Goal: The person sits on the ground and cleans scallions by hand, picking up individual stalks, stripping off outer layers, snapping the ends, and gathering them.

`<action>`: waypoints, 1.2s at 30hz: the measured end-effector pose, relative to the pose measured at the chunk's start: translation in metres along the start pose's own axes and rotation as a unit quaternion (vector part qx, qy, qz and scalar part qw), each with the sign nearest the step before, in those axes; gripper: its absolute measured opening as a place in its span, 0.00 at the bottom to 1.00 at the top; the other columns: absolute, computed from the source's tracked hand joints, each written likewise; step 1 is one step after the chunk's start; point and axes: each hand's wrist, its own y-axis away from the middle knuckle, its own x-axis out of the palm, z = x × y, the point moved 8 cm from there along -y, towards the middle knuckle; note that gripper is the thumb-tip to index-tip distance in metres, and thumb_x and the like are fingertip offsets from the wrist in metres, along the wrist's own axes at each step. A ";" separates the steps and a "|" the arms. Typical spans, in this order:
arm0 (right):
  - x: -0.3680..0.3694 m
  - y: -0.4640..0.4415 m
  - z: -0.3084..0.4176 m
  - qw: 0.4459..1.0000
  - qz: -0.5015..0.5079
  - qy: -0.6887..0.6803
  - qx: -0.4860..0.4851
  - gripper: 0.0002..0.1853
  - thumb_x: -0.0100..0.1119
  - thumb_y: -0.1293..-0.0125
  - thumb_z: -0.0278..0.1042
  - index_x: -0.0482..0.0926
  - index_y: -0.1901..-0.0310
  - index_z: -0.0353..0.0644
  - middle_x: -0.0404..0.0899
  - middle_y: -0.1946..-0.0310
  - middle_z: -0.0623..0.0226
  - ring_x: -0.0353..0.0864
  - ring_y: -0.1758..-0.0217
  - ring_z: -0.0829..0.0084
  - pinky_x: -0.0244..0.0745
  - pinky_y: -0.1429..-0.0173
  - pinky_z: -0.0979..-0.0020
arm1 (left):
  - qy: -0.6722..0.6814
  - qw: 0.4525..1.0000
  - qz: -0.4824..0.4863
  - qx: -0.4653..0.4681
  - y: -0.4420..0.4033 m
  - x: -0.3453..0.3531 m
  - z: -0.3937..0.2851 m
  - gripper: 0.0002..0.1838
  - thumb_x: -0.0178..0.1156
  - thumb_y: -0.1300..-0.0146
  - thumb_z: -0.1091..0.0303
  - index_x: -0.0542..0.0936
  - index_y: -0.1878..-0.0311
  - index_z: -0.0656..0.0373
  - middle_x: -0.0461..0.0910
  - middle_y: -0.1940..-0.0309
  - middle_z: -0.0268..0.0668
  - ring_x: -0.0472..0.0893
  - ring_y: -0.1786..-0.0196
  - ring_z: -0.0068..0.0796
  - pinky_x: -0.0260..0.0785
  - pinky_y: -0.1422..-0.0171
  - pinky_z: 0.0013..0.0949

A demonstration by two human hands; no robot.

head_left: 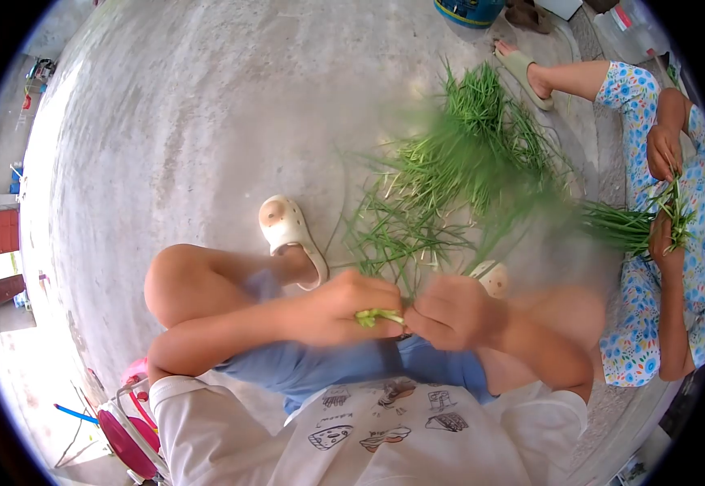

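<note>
My left hand is closed round a small bunch of green stalks, whose pale cut ends stick out toward my lap. Right beside it, my right hand has its fingers pinched at the tips of those stalks, the two hands nearly touching above my blue shorts. Long green leaves lie spread on the concrete floor beyond my hands, with a thicker heap farther off. Blurred green blades cross the view over the heap.
At the right sits another person in flowered clothes, holding a green bunch in both hands. A blue bucket stands at the top. My white clogs rest on the floor. A pink round object is at lower left.
</note>
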 end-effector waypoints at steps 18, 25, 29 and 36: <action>-0.033 -0.034 -0.035 0.971 -0.174 0.163 0.024 0.14 0.57 0.64 0.22 0.70 0.69 0.35 0.66 0.79 0.67 0.65 0.83 0.73 0.58 0.82 0.76 | 0.472 0.809 -0.281 -0.210 0.004 -0.024 0.011 0.10 0.49 0.41 0.64 0.69 0.69 0.62 0.66 0.77 0.31 0.56 0.85 0.14 0.47 0.79 0.21; -0.032 -0.041 -0.050 0.969 -0.200 0.109 0.090 0.13 0.56 0.62 0.17 0.70 0.70 0.35 0.66 0.81 0.65 0.66 0.83 0.69 0.60 0.82 0.73 | 0.382 0.836 -0.353 -0.172 0.003 -0.040 0.012 0.09 0.51 0.42 0.66 0.71 0.67 0.63 0.66 0.78 0.31 0.56 0.83 0.15 0.47 0.77 0.22; -0.037 -0.039 -0.063 0.960 -0.231 0.039 0.155 0.13 0.56 0.62 0.15 0.70 0.71 0.35 0.66 0.82 0.63 0.67 0.83 0.65 0.62 0.81 0.71 | -0.009 0.918 -0.395 -0.026 0.000 -0.066 -0.011 0.05 0.54 0.46 0.73 0.72 0.70 0.65 0.68 0.79 0.33 0.63 0.81 0.21 0.54 0.76 0.24; -0.038 -0.030 -0.061 0.966 -0.212 -0.018 0.147 0.14 0.52 0.64 0.11 0.70 0.71 0.36 0.66 0.82 0.63 0.68 0.82 0.65 0.62 0.81 0.70 | -0.383 0.861 -0.302 0.145 -0.004 -0.047 -0.052 0.11 0.56 0.59 0.80 0.72 0.68 0.65 0.67 0.77 0.39 0.71 0.80 0.35 0.62 0.79 0.31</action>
